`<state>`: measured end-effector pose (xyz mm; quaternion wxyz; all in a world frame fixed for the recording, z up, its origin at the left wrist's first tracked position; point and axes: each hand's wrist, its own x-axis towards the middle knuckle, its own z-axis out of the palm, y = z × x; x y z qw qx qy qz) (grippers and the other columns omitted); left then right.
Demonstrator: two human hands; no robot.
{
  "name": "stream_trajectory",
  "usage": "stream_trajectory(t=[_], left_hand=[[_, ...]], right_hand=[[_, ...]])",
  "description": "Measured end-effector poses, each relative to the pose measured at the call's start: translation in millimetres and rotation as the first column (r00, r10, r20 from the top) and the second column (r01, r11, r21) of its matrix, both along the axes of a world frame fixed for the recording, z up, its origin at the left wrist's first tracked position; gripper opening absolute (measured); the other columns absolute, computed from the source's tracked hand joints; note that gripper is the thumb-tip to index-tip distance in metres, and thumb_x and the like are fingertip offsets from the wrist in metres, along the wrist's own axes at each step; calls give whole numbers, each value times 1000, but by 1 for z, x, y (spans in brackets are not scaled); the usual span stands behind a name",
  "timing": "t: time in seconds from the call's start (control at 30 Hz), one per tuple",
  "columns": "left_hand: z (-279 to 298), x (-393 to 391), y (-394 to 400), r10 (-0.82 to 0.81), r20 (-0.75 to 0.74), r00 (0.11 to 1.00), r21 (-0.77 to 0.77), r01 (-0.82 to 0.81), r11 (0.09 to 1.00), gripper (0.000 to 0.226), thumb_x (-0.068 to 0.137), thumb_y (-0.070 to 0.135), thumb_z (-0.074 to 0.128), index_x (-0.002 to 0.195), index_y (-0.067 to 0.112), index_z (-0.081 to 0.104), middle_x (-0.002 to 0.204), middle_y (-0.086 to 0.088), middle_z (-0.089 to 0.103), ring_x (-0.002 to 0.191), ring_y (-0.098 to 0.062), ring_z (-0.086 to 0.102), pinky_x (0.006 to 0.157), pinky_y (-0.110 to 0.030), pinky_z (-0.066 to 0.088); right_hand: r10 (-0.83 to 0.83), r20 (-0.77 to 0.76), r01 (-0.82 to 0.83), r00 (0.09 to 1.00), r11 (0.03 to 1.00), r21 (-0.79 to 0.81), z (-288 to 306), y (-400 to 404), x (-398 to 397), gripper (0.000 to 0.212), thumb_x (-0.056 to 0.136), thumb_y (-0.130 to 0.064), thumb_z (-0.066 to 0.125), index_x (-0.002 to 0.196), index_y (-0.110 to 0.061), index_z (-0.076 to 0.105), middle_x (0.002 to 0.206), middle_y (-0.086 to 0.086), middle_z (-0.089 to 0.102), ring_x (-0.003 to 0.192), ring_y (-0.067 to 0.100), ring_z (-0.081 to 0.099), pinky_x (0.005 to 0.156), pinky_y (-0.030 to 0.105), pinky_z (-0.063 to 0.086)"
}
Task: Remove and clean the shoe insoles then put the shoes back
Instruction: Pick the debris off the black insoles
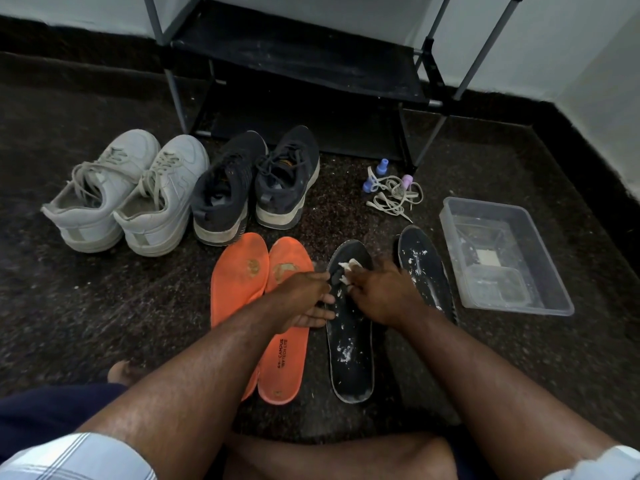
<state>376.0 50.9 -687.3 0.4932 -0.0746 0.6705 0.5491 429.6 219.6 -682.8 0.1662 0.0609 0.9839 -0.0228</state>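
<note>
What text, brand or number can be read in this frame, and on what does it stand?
"CAMPUS", with a small logo before it: on the right-hand orange insole.
"BY TECH LITE", second line beneath it: small, so this reading is uncertain.
Orange tag on the dark shoe's tongue: too small to read.
Nothing else carries readable text.

A home corner: shoe rack [298,64], speckled stone floor [104,289], pale wall [554,36]

A clear plastic tub [550,271], loose laces [394,197] and small bottles [382,166] lie on the dark floor [104,323].
</note>
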Motion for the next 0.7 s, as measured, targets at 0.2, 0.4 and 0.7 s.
stream_trajectory(t=[0.2,0.4,0.7], left_hand=[[0,-1,-1,2,2,1000,2,-2,1000,49,102,13,42,148,29,42,121,-9,66,101,-29,71,83,-36,58],[-1,1,0,12,3,1000,-5,-12,1000,47,102,15,42,146,30,43,124,-10,66,104,-30,70,83,-35,57],[-1,-1,1,11,4,1000,-8,-11,1000,47,102,15,42,147,30,42,124,-10,65,102,-29,70,81,-34,57]], right_hand=[[-29,1,29,1000,1000,3,1,-2,-2,51,98,-47,32,147,-32,34,159,-6,27,148,30,10,113,57,18],[-97,-23,97,995,995,19,-6,1,-16,56,100,-49,27,152,-31,24,161,-11,19,149,31,4,113,59,17],[-56,-50,59,997,996,68,-14,1,-27,55,99,-49,26,152,-32,24,160,-14,21,149,31,5,112,58,19]])
